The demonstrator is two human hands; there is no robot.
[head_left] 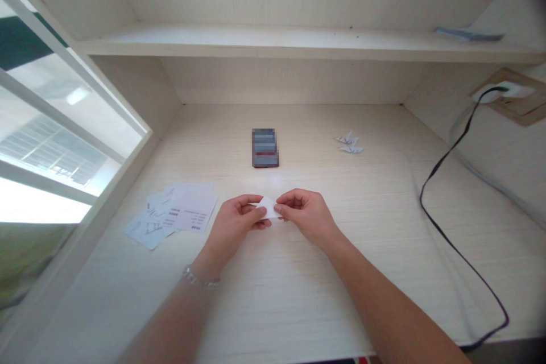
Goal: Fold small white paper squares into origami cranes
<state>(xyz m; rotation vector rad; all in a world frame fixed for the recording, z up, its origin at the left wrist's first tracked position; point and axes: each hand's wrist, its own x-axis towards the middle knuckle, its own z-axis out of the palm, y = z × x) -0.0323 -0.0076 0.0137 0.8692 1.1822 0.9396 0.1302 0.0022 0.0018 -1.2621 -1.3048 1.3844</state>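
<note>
A small folded piece of white paper [267,206] is held between my two hands, above the middle of the desk. My left hand [241,214] pinches its left side, with the thumb lying on top. The fingers of my right hand [303,211] close on its right edge. Part of the paper is hidden under the fingertips. To the left lie several loose sheets of printed paper [194,205], overlapping. Small folded paper figures [351,149], shaped like birds, rest at the back right.
A phone-like dark rectangle [265,148], blurred out, lies beyond my hands. On the right a black cable [443,233] runs from a wall socket [516,96] down over the desk. A shelf [273,49] spans the back; a window [55,125] borders the left.
</note>
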